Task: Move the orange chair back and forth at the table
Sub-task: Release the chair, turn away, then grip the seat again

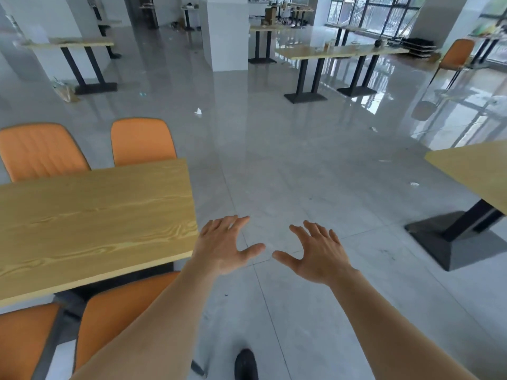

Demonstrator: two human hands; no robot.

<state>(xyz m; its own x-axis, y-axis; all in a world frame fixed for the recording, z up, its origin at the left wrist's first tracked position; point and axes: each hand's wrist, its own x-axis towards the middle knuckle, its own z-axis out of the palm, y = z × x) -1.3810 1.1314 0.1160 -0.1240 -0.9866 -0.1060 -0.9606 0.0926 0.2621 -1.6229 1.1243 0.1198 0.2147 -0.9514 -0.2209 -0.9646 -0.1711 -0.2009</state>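
Observation:
A light wooden table (90, 220) fills the left of the view. On its near side an orange chair (118, 311) is tucked under the edge, partly hidden by my left forearm, with a second orange chair (24, 335) to its left. Two more orange chairs (142, 141) (41, 152) stand on the far side. My left hand (225, 242) hovers just past the table's near right corner, palm down, fingers spread, holding nothing. My right hand (318, 250) is beside it over the floor, also spread and empty. Neither hand touches a chair.
Shiny grey tiled floor (288, 165) stretches ahead. Another table (472, 171) with a black pedestal base (450, 239) stands at right. Further tables, white pillars (227, 31) and a lone orange chair (455, 56) are in the back. My dark shoe (245, 363) shows at the bottom.

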